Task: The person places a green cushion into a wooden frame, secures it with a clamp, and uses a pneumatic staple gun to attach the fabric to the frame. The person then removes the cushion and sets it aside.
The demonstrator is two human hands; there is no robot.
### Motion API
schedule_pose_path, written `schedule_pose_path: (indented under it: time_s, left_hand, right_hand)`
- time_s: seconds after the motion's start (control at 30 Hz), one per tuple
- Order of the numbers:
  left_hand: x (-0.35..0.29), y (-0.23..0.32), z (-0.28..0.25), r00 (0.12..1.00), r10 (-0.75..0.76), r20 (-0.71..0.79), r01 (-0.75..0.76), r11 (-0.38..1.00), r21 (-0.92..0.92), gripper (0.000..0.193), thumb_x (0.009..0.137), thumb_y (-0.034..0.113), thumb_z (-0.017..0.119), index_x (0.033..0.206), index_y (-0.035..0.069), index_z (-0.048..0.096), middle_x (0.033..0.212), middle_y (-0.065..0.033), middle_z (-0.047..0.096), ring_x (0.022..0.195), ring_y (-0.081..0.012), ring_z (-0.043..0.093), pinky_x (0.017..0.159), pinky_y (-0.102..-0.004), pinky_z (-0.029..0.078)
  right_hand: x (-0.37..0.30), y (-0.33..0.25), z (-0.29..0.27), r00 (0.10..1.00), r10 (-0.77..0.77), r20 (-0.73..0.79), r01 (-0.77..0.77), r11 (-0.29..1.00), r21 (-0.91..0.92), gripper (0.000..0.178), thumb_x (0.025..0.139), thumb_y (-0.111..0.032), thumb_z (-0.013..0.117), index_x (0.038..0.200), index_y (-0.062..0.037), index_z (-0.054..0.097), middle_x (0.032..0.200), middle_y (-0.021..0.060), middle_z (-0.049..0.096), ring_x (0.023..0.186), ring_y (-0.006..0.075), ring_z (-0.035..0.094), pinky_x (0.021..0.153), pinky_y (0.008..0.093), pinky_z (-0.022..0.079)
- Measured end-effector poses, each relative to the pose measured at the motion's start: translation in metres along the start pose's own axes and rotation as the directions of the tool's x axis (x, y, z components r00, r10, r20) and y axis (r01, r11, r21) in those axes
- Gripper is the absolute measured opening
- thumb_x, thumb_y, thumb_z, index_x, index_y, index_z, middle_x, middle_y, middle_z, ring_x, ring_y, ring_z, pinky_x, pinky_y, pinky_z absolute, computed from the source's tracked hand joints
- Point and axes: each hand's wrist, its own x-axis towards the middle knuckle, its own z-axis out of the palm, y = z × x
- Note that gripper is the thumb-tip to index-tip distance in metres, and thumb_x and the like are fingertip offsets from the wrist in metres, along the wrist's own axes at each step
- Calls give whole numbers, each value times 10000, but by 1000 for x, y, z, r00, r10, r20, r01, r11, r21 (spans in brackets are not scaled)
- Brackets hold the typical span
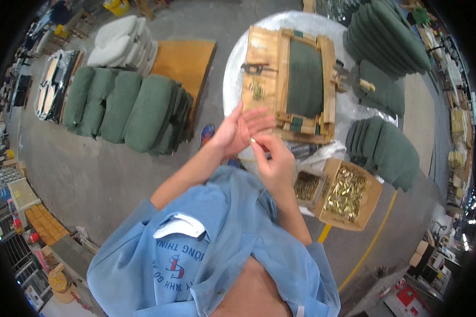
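Observation:
My left hand point(237, 128) is held palm up with its fingers stretched out. Close against it, my right hand point(274, 159) pinches a small brass-coloured metal piece point(252, 140) between thumb and forefinger. Beyond the hands, a wooden frame point(283, 68) with a green padded cushion point(305, 79) set in it lies on a round table point(234, 79) covered in shiny wrap. Several similar brass pieces point(256, 91) lie loose on the frame's left board, below a dark tool point(256, 68) whose kind I cannot make out.
To my right stand a cardboard box point(368, 208) of brass pieces and a smaller container point(305, 186) of small metal parts. Stacks of green cushions point(381, 150) rise at right, with more green cushions point(148, 111) at left beside white ones point(116, 42) and a wooden panel point(188, 66).

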Motion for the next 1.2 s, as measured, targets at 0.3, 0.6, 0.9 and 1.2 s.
schedule_pose_path:
  time_s: [0.3,0.6,0.9,1.2]
  left_hand:
    - [-5,91,-40,995,-20,-101,-7,966,-260,595,1142,475,372,1540,45,473,1493,-208,580,1379,-331,574,1149,-510,503]
    - [-10,191,-89,998,-15,-57,0,969,-248,589,1140,436,396,1502,-16,503,1462,-214,596,1366,-324,579,1161,-480,488]
    - [-12,241,-179,899,36,-437,-38,999,4,355,1085,325,590,1220,1,643,1133,-141,689,1104,-271,685,1008,-428,573]
    - [77,268,-208,894,-8,-447,93,981,169,232,1066,330,647,1008,105,665,881,-9,648,803,-135,636,708,-272,524]
  right_hand:
    - [28,-4,59,949,299,-103,-283,948,143,319,970,-129,754,1267,-38,683,1140,87,736,914,145,686,768,293,558]
    - [17,79,100,685,697,-212,-640,714,282,363,995,-232,736,1299,-50,659,1209,88,692,910,130,641,723,274,524]
    - [31,111,128,615,718,-324,-694,689,208,317,984,-196,734,1255,-40,688,1132,94,721,825,124,686,708,272,534]
    - [118,163,154,644,500,-579,-711,670,-212,314,945,-274,721,1193,-82,747,1005,144,789,935,318,758,836,428,582]
